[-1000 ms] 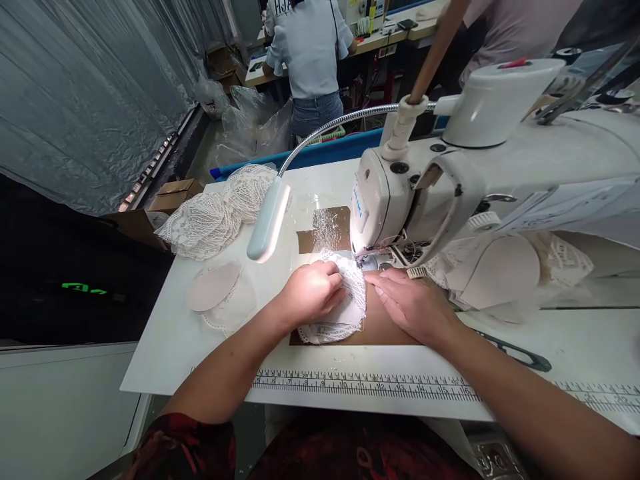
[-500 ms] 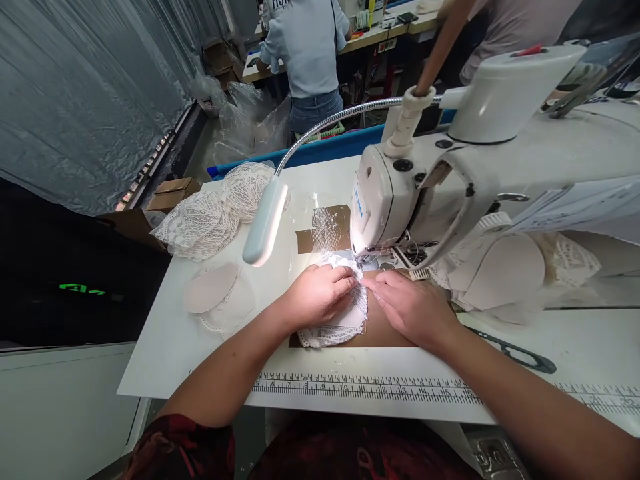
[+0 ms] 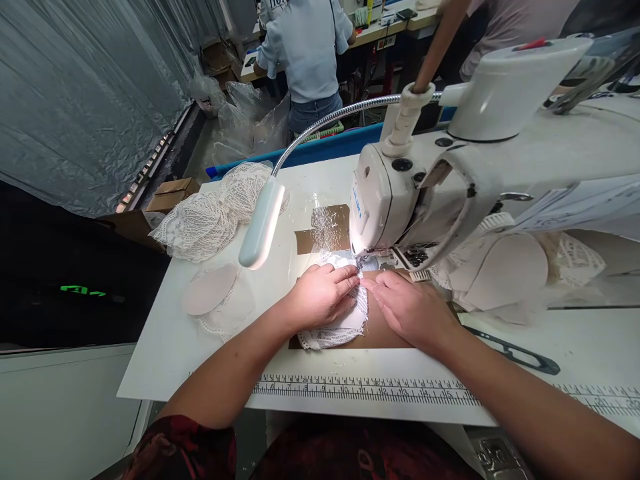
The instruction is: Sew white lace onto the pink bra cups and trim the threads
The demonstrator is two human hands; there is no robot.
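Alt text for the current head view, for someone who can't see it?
A person's left hand lies on a white lace piece at a sewing machine, the right hand at the piece's right edge. A lit lamp hangs over the white table, with a lace heap to its left.

My left hand (image 3: pixel 323 298) and right hand (image 3: pixel 410 308) are bare. Behind the left one, my left forearm (image 3: pixel 237 365) is bare up to a loose sleeve (image 3: pixel 185 443), black with blotchy dark red patterning. Closer to me than both hands, and between them, my shirt front (image 3: pixel 345 457) shows dark red on black, with a small looped outline in its print. My right arm (image 3: pixel 530 397) is bare as far as it shows.
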